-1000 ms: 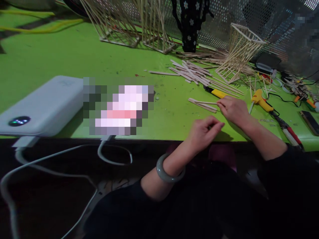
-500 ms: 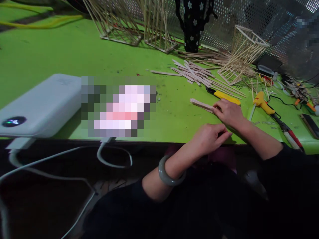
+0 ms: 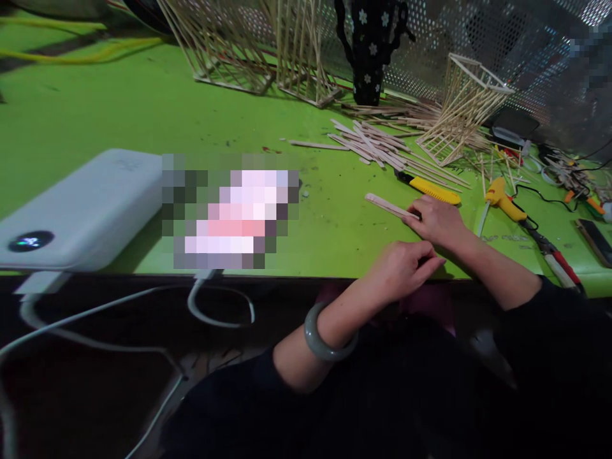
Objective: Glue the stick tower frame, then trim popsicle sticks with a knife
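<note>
My right hand (image 3: pixel 438 222) rests low over the green table, fingers closed around the near end of some flat wooden craft sticks (image 3: pixel 388 206). These sticks lie together, pointing left and away from me; how many there are is hard to tell. Close in front of it, at the table edge, is my left hand (image 3: pixel 404 271), its fingers curled and thumb pressed against them. Whatever it may hold is hidden. A grey bangle (image 3: pixel 313 331) circles the left wrist. Just beyond the right hand lies a yellow utility knife (image 3: pixel 435 190), and behind that a loose pile of craft sticks (image 3: pixel 370 141).
A yellow glue gun (image 3: pixel 502 196) and red-handled pliers (image 3: pixel 559 264) lie at right, beside a dark phone (image 3: pixel 594 239). Stick frames (image 3: pixel 471 105) stand at the back near a black flowered object (image 3: pixel 369 51). A white power bank (image 3: pixel 90 204) and a blurred lit screen (image 3: pixel 234 217) sit left, with cables.
The ends of the craft sticks in my right hand look more evenly lined up. Both hands stay nearly in place; the view has shifted slightly.
</note>
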`<act>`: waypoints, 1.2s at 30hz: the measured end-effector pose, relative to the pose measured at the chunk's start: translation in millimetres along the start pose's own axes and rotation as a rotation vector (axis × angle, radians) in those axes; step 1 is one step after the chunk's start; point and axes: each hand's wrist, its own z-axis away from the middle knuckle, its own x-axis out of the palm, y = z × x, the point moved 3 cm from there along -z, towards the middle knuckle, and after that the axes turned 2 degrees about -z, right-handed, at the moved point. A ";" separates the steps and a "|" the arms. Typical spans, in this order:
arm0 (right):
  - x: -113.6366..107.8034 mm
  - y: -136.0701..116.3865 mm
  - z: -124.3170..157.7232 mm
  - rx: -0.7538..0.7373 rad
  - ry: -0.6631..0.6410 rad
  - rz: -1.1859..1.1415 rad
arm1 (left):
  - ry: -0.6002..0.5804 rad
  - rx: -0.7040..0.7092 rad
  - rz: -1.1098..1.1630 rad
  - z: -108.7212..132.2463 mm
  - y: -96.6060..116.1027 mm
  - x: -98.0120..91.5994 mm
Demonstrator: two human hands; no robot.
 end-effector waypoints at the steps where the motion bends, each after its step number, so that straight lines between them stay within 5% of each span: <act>1: -0.4 -0.2 0.3 0.001 -0.002 0.009 | -0.003 -0.001 0.003 0.1 0.1 -0.1; 14: -5.0 -1.7 -7.2 -0.016 0.000 0.006 | 0.017 0.008 0.001 1.5 -0.6 -0.2; 22: -20.0 35.9 -3.9 0.037 0.046 -0.075 | -0.033 0.006 -0.012 2.9 1.4 -2.1; 28: -14.1 20.1 -2.1 -0.039 -0.049 -0.058 | -0.033 0.007 -0.018 3.5 0.0 -0.4; 36: -35.6 10.6 -65.2 -0.058 0.063 -0.057 | -0.118 -0.043 -0.074 2.4 1.5 0.7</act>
